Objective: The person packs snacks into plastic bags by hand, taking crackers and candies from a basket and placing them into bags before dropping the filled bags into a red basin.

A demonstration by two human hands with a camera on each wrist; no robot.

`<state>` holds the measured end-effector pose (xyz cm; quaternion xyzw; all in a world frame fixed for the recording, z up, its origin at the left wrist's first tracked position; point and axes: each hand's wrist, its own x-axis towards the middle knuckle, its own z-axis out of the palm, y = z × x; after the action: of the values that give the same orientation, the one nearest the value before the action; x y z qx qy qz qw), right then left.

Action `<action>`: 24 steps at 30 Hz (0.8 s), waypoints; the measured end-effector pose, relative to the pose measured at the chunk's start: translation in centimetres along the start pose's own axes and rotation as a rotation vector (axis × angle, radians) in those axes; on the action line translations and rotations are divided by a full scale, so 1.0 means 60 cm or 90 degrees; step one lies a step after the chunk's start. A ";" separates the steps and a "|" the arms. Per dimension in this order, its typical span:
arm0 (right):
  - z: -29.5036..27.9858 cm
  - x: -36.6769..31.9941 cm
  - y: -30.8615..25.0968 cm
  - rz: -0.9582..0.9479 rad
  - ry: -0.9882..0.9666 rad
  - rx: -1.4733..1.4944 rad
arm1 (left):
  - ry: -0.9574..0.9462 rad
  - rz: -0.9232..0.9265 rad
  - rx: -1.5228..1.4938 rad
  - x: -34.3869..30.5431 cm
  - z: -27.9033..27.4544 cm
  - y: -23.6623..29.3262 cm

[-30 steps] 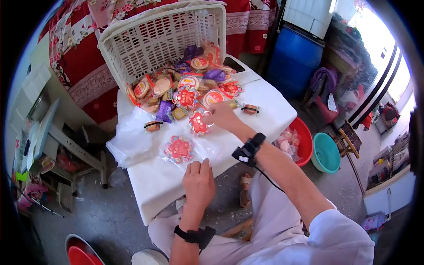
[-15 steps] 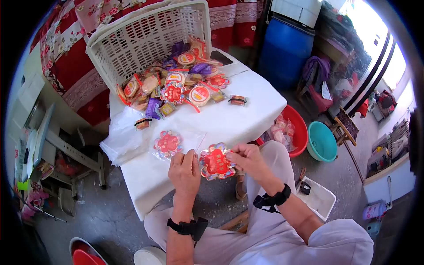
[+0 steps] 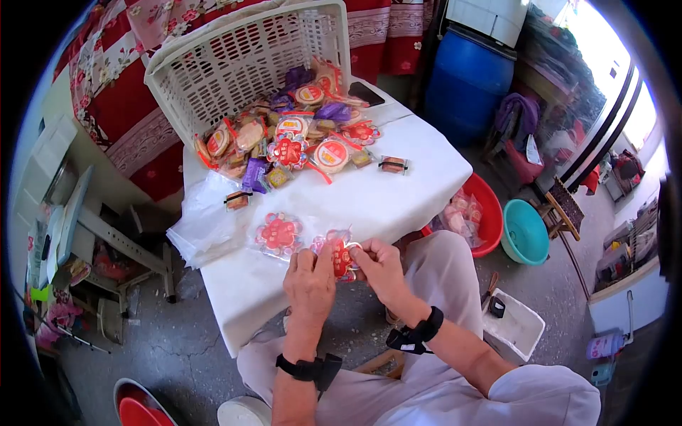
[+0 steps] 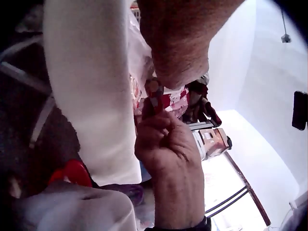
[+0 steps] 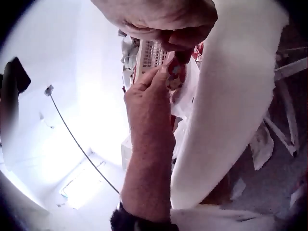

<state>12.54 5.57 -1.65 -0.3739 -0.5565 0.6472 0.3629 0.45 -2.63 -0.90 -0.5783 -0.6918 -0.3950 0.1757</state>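
Observation:
My right hand [image 3: 383,273] pinches the edge of a red flower-shaped packet [image 3: 345,260] with a colourful scalloped border. Close beside it, the fingers of my left hand [image 3: 310,287] pinch the open end of a clear plastic bag [image 3: 310,237], and the packet overlaps this end. Another red flower-shaped packet [image 3: 279,233] lies inside the bag, flat on the white-covered table [image 3: 419,195]. In the left wrist view, the right hand [image 4: 168,149] grips the packet [image 4: 155,90] from below. The left hand [image 5: 148,98] appears beyond the packet in the right wrist view.
A tilted white basket [image 3: 249,67] spills wrapped cookies and purple sweets [image 3: 256,175] onto the table. A stack of clear bags [image 3: 202,224] lies at left, near a small wrapped snack [image 3: 238,200]. Red [image 3: 490,238] and teal [image 3: 526,233] basins stand on the floor at right.
My right hand picked up a flower-shaped packet near the pile and brought it toward me, then leftward to the bag's open end. The left hand has stayed at the bag.

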 end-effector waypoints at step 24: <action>0.030 0.045 -0.004 0.023 -0.233 0.307 | -0.060 -0.016 -0.041 -0.026 -0.020 -0.005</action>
<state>9.71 7.16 -1.42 -0.1641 -0.4361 0.8237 0.3231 0.31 -4.59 -1.35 -0.5928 -0.6936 -0.3916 0.1194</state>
